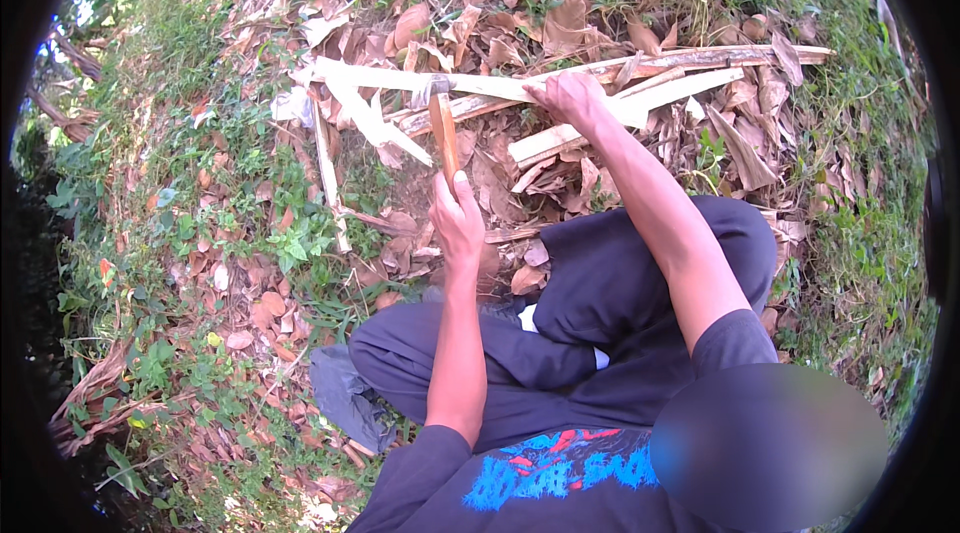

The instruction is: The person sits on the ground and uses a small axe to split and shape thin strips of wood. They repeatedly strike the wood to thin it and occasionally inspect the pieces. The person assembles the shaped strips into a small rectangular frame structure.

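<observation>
Crosswise, pale wood [392, 80] extends leftward; right hand [572, 100] grips it.

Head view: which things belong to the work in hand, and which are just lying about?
Seemingly in use:
- wooden-handled tool with a grey head, in the left hand
- long pale wooden strip, in the right hand

Apparently just lying about:
- pale split wood pieces
- dry brown leaves

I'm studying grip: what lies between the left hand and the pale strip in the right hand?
The head view shows a wooden handle, gripped by the left hand, then the tool's greyish head at the pale strip.
</observation>
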Demonstrator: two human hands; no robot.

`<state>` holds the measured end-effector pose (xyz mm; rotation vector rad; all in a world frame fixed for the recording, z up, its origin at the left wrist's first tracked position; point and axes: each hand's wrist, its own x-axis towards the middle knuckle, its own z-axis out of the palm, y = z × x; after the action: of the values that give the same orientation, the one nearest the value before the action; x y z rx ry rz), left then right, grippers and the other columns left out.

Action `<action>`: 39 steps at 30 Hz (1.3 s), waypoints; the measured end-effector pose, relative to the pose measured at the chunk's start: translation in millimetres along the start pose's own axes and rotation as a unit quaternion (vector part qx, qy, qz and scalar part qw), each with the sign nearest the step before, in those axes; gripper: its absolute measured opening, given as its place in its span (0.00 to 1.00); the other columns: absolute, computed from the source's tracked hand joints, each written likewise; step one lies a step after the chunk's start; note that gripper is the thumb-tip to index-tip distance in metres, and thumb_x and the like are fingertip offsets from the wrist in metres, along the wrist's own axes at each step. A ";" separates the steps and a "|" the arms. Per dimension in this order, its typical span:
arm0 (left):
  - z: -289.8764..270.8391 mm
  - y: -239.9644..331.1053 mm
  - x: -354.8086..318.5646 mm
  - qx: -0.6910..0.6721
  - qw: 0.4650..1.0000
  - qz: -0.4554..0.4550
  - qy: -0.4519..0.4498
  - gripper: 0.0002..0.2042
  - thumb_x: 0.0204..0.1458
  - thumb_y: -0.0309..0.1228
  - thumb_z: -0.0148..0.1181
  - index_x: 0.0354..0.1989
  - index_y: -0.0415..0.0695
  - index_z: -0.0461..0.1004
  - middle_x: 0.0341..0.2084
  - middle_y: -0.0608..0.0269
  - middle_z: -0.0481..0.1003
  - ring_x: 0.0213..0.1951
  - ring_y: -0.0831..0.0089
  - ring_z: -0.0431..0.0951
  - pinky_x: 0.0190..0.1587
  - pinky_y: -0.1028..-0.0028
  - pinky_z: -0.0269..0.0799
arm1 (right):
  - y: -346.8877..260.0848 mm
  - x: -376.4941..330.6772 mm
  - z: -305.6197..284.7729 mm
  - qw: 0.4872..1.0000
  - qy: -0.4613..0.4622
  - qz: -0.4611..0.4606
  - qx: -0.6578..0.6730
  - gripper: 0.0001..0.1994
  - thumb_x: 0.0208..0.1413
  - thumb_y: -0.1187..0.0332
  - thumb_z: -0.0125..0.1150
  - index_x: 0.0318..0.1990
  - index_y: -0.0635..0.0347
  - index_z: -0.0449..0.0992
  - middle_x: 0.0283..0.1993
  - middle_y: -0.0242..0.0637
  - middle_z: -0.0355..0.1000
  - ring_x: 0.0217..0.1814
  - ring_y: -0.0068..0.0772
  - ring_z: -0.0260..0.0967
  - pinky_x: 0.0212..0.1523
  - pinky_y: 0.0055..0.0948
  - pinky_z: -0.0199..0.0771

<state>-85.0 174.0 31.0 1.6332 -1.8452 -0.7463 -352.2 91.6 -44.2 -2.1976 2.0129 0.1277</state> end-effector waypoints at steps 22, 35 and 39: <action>36.1 -30.0 23.4 0.006 0.999 0.046 -0.016 0.17 0.66 0.42 0.43 0.41 0.38 0.70 0.19 0.43 0.72 0.27 0.41 0.76 0.30 0.51 0.67 | 30.9 -30.4 -2.0 0.998 -0.062 -0.001 0.030 0.23 0.71 0.48 0.33 0.60 0.44 0.71 0.46 0.43 0.76 0.50 0.43 0.75 0.50 0.42 0.77; 17.9 -13.7 21.1 0.045 0.998 0.011 -0.038 0.16 0.66 0.36 0.44 0.50 0.35 0.67 0.18 0.45 0.72 0.22 0.49 0.77 0.25 0.54 0.66 | 13.9 -24.1 3.0 0.992 0.009 0.095 0.078 0.28 0.70 0.48 0.35 0.37 0.61 0.78 0.25 0.44 0.75 0.27 0.42 0.75 0.28 0.39 0.78; 9.2 7.5 23.6 -0.028 0.997 0.075 0.023 0.15 0.67 0.38 0.44 0.47 0.36 0.67 0.15 0.51 0.70 0.19 0.56 0.76 0.21 0.58 0.66 | 16.2 -25.7 -2.4 0.991 0.046 0.092 0.089 0.33 0.70 0.44 0.33 0.27 0.61 0.78 0.25 0.47 0.75 0.29 0.44 0.76 0.31 0.41 0.78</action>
<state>-99.1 151.8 31.2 1.4462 -1.8734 -0.6846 -370.7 115.0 -38.5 -1.9428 2.1795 -0.1290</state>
